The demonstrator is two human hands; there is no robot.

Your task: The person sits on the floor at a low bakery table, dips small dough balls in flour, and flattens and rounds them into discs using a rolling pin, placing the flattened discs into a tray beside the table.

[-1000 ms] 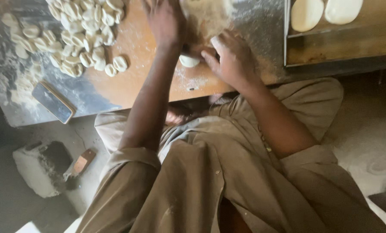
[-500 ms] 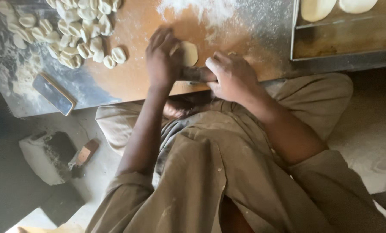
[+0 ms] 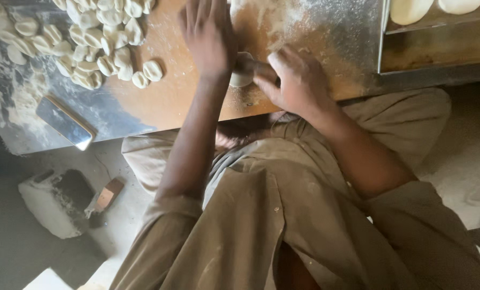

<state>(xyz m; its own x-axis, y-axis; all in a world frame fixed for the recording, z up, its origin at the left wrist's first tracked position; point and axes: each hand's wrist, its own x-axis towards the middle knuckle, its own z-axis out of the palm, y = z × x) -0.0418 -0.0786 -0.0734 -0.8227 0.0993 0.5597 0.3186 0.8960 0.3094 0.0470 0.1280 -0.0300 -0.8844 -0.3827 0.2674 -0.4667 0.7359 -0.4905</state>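
My left hand (image 3: 207,37) lies with its fingers stretched out over the floured wooden board (image 3: 181,96). My right hand (image 3: 296,80) is close beside it. Between them I see a small pale dough piece (image 3: 241,78) and the dark end of a thin rolling pin (image 3: 258,69). Both hands press on the pin, which is mostly hidden under them. Loose flour is scattered on the board above the hands.
A heap of several small dough pieces (image 3: 89,37) lies at the board's upper left. A flat metal scraper (image 3: 65,122) rests near its lower left edge. A tray (image 3: 382,43) at the upper right holds flattened dough rounds (image 3: 411,8). A white block (image 3: 52,201) sits on the floor.
Both hands have slid back and forth over the dough piece with the pin. The left hand now reaches further up the board than half a second ago.
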